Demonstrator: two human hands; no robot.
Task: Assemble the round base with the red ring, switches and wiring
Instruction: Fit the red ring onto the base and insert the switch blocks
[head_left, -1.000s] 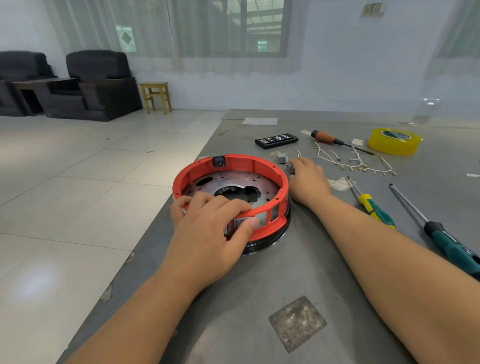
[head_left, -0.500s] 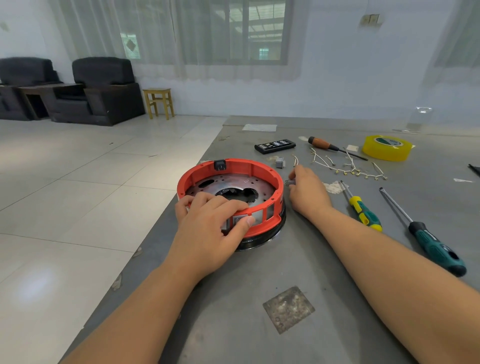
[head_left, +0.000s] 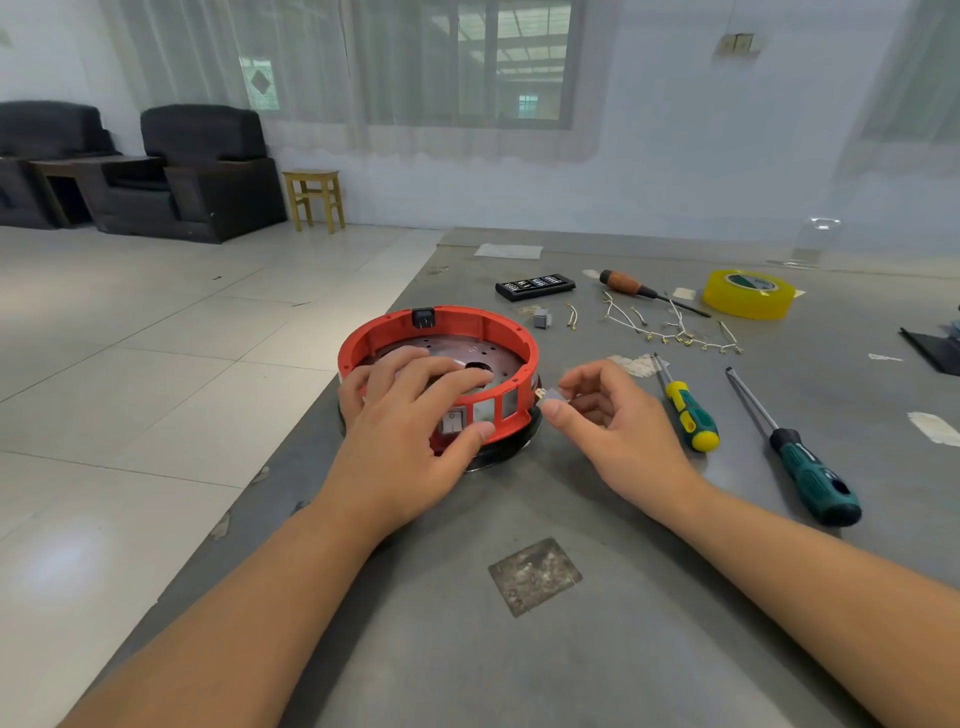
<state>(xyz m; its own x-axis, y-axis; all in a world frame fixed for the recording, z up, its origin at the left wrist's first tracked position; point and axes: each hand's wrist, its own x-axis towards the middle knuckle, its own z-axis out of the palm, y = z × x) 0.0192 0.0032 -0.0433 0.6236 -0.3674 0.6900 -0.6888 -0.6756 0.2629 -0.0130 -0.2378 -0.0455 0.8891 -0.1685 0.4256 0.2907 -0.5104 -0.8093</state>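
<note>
The red ring (head_left: 483, 325), seated on the round base (head_left: 498, 457), is gripped under the left hand (head_left: 410, 431). A small switch (head_left: 551, 396) is pinched in the right hand (head_left: 613, 421), just beside the ring.

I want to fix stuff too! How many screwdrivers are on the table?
3. A brown-handled screwdriver lies far back beside the yellow tape. A yellow-green screwdriver and a dark green screwdriver lie right of the right hand. None seem hidden.

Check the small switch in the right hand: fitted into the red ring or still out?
Out. The right hand pinches the switch just outside the red ring.
</note>
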